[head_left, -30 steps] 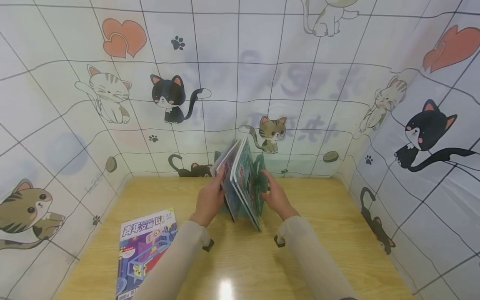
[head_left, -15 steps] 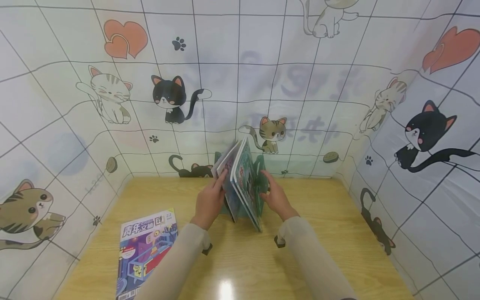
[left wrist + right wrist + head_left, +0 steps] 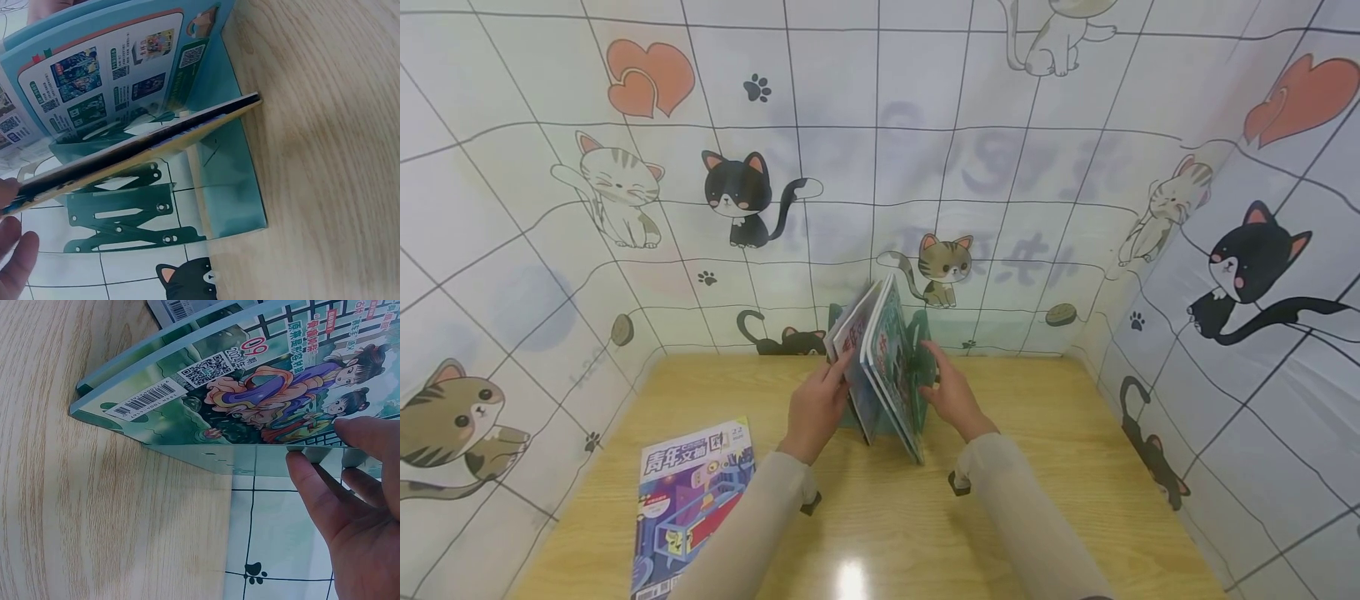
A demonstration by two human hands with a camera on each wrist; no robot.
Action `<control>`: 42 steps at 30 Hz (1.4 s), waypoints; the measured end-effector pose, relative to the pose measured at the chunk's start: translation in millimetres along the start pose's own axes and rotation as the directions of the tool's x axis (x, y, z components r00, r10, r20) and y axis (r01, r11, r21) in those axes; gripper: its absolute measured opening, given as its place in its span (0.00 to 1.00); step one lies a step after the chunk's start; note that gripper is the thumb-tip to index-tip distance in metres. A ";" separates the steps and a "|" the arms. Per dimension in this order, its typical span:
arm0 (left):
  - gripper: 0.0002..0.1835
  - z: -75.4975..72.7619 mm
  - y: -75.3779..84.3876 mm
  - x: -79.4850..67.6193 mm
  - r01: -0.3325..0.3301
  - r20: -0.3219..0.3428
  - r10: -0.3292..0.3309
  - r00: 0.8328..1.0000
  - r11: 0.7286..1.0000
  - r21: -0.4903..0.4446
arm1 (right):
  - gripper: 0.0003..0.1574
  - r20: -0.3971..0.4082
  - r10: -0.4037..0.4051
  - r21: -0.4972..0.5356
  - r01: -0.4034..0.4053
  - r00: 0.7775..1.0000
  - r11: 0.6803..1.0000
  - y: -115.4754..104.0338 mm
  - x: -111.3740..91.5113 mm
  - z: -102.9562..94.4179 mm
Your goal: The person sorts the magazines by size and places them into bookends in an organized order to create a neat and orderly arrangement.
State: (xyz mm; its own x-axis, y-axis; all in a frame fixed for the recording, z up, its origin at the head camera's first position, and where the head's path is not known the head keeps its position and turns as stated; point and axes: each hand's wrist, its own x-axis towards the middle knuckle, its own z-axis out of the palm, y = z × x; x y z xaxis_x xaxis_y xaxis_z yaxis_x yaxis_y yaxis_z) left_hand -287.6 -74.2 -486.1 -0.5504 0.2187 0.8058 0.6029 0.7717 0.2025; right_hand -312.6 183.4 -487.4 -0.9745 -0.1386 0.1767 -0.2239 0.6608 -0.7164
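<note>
Several magazines stand upright, fanned apart, in a green expandable bookend [image 3: 925, 371] at the back middle of the table. My left hand [image 3: 817, 410] pinches the left-hand thin magazine [image 3: 137, 150], thumb on one face and fingers on the other. A thicker green-covered magazine [image 3: 891, 367] leans beside it; its illustrated cover fills much of the right wrist view. My right hand [image 3: 957, 393] grips the bookend's right side panel, thumb and fingers on either side of its edge. In the left wrist view, the bookend's lattice back [image 3: 119, 219] and its base [image 3: 231, 187] show.
A purple magazine [image 3: 692, 500] lies flat at the left of the wooden table [image 3: 880, 533], partly covered by the left sleeve. A cat-patterned sheet [image 3: 880, 167] covers the walls behind and on both sides.
The left hand's fingers have slid slightly lower along the left-hand magazines, whose tops have shifted a little to the right. The right hand and the bookend stay in place.
</note>
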 end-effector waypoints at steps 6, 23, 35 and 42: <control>0.23 -3.2 -1.0 -4.4 -0.028 -0.040 0.026 0.999 0.999 -0.042 | 0.56 -0.007 0.000 0.005 0.000 1.000 1.000 0.6 0.6 -0.1; 0.11 -15.0 -36.2 -35.9 0.039 -0.002 -0.039 0.999 0.999 0.012 | 0.56 -0.021 -0.022 -0.001 0.022 1.000 1.000 1.9 2.5 1.9; 0.13 -34.0 -63.5 -65.6 0.225 0.051 -0.227 0.972 0.973 0.057 | 0.56 -0.019 -0.043 0.014 0.043 0.999 0.999 4.0 0.1 1.8; 0.14 -49.9 -79.9 -82.9 0.367 0.030 -0.372 0.928 0.924 0.109 | 0.56 -0.017 -0.036 0.032 0.037 0.999 0.999 2.8 -0.8 1.8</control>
State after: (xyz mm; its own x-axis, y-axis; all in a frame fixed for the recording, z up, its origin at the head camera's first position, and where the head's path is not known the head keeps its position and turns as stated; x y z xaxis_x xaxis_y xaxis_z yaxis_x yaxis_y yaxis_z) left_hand -261.4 -183.7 -541.3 -0.7526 -0.0662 0.6551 0.2923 0.8580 0.4224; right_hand -312.5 184.0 -490.7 -0.9652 -0.1499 0.2140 -0.2601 0.6316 -0.7303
